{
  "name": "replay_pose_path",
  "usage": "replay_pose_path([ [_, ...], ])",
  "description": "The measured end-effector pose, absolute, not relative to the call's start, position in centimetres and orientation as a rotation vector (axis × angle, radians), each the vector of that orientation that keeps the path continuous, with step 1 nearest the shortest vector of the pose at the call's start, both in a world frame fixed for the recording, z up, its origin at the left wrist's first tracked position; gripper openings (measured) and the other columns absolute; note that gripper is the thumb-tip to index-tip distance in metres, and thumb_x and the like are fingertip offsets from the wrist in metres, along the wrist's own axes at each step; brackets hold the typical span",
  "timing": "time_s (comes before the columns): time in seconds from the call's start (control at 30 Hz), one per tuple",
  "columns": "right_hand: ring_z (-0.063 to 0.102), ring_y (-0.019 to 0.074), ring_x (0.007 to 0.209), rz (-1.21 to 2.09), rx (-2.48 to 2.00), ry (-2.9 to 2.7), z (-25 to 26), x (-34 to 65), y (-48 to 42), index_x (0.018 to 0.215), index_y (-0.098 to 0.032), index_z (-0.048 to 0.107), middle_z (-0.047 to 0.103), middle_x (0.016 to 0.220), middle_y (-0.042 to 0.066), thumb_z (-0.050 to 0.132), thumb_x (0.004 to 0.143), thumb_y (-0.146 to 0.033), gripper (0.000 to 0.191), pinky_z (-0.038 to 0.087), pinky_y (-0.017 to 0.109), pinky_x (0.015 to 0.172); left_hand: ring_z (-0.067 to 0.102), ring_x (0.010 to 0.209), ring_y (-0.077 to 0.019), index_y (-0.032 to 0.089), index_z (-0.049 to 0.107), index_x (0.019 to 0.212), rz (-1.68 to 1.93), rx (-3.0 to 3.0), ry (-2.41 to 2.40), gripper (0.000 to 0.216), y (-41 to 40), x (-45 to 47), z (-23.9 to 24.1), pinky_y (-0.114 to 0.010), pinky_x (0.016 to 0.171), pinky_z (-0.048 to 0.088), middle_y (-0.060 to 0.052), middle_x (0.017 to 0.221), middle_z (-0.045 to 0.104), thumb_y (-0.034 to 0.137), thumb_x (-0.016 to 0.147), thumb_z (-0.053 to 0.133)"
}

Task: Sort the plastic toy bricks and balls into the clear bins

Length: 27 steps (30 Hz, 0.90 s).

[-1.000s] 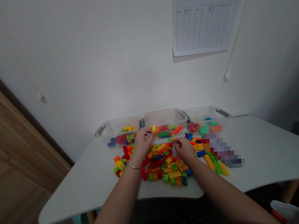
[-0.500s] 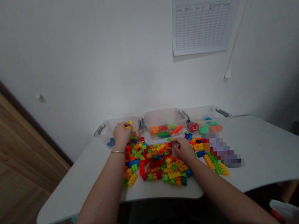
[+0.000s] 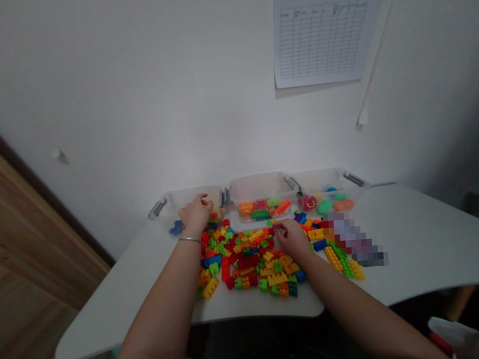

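My left hand hangs over the left clear plastic bin, fingers apart and holding nothing. Inside that bin lie blue pieces and other coloured pieces, partly hidden by the hand. My right hand rests at the far right part of a spread of toy building bricks, its fingers pinched together. Something reddish shows at those fingertips, too small to make out. Red, yellow, green, orange and blue bricks lie loose between my forearms.
The middle bin holds several bricks. In the right bin are rounded green, orange and red pieces. Long studded strips lie right of my right hand, beside a blurred-out patch. Behind the white table stands a wall with a printed sheet.
My left hand has let go of a yellow piece over the left bin, and its fingers have spread. My right hand stays at the bricks, still pinched. The view has shifted slightly.
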State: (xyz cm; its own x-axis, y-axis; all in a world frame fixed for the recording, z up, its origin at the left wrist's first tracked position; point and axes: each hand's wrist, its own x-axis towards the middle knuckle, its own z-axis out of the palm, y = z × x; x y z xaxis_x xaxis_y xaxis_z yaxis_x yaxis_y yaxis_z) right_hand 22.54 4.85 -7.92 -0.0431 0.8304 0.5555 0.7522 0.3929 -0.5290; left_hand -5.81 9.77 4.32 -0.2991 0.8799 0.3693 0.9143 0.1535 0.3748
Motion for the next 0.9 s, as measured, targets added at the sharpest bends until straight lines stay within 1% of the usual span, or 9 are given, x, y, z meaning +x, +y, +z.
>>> replay_pose_path([
  [0.17,0.06,0.0213,0.097,0.109,-1.384,-1.81,-8.0,22.5,4.9,0.095,-0.018,0.067,0.07,0.097,0.007,0.052,0.081,-0.016,0.02,0.046,0.036,0.092,0.063,0.106,-0.0305,0.024,0.051,0.133,-0.842,-1.854,-2.329,0.05,9.6,-6.1,4.3,-0.048,0.097,0.036,-0.006,0.105,0.073,0.045,0.087,0.05],
  [0.27,0.06,0.0212,0.099,0.086,-1.371,-1.791,-8.2,22.5,5.0,0.101,-0.018,0.065,0.069,0.101,0.008,0.05,0.081,-0.015,0.026,0.045,0.037,0.094,0.063,0.102,-0.0287,0.022,0.047,0.136,-1.012,-1.819,-2.33,0.053,9.5,-6.0,4.4,-0.045,0.094,0.04,-0.007,0.104,0.072,0.044,0.088,0.049],
  [0.37,0.059,0.0214,0.101,0.072,-1.366,-1.752,-8.3,22.5,5.1,0.112,-0.017,0.061,0.067,0.106,0.009,0.049,0.08,-0.015,0.035,0.045,0.036,0.094,0.061,0.099,-0.0246,0.019,0.056,0.124,-1.243,-1.792,-2.043,0.038,8.7,-4.9,4.3,-0.039,0.09,0.043,-0.007,0.101,0.07,0.031,0.09,0.046],
  [0.43,0.059,0.0222,0.101,0.062,-1.397,-1.732,-8.3,22.5,5.0,0.117,-0.016,0.058,0.066,0.106,0.01,0.05,0.079,-0.016,0.039,0.045,0.036,0.092,0.058,0.101,-0.0242,0.019,0.061,0.113,-1.234,-1.913,-1.752,0.03,7.7,-3.4,4.2,-0.038,0.092,0.043,-0.008,0.102,0.067,0.026,0.089,0.046],
  [0.5,0.058,0.0234,0.102,0.024,-1.45,-1.739,-8.1,22.5,4.9,0.12,-0.016,0.057,0.066,0.107,0.01,0.051,0.079,-0.016,0.042,0.045,0.036,0.091,0.057,0.101,-0.0238,0.019,0.063,0.109,-1.102,-2.117,-1.522,0.026,6.5,-1.5,3.9,-0.037,0.092,0.043,-0.009,0.101,0.066,0.023,0.089,0.046],
  [0.57,0.058,0.0249,0.102,-0.05,-1.526,-1.767,-7.8,22.5,4.6,0.121,-0.016,0.057,0.067,0.108,0.011,0.052,0.079,-0.017,0.043,0.043,0.037,0.091,0.056,0.1,-0.0232,0.02,0.065,0.106,-0.858,-2.34,-1.326,0.025,5.5,0.5,3.5,-0.037,0.091,0.043,-0.008,0.099,0.066,0.023,0.09,0.046],
  [0.67,0.058,0.0275,0.101,-0.18,-1.642,-1.815,-7.6,22.3,4.3,0.117,-0.016,0.06,0.068,0.108,0.013,0.055,0.078,-0.018,0.039,0.041,0.038,0.09,0.058,0.097,-0.0212,0.022,0.068,0.098,-0.535,-2.59,-1.091,0.024,4.7,3.1,2.3,-0.036,0.089,0.044,-0.007,0.097,0.067,0.024,0.092,0.045],
  [0.73,0.058,0.0287,0.101,-0.241,-1.677,-1.848,-7.6,22.3,4.3,0.112,-0.015,0.062,0.068,0.107,0.014,0.054,0.078,-0.018,0.035,0.041,0.04,0.09,0.059,0.095,-0.0205,0.022,0.069,0.095,-0.43,-2.668,-1.03,0.024,4.8,4.2,1.1,-0.034,0.085,0.046,-0.007,0.097,0.067,0.025,0.093,0.046],
  [0.9,0.056,0.0288,0.104,-0.266,-1.691,-1.88,-7.7,22.3,4.4,0.114,-0.012,0.062,0.068,0.109,0.015,0.053,0.078,-0.017,0.037,0.039,0.04,0.093,0.06,0.102,-0.02,0.022,0.069,0.105,-0.251,-2.745,-1.045,0.026,6.3,5.4,-1.3,-0.033,0.089,0.047,-0.006,0.106,0.069,0.021,0.093,0.046],
])
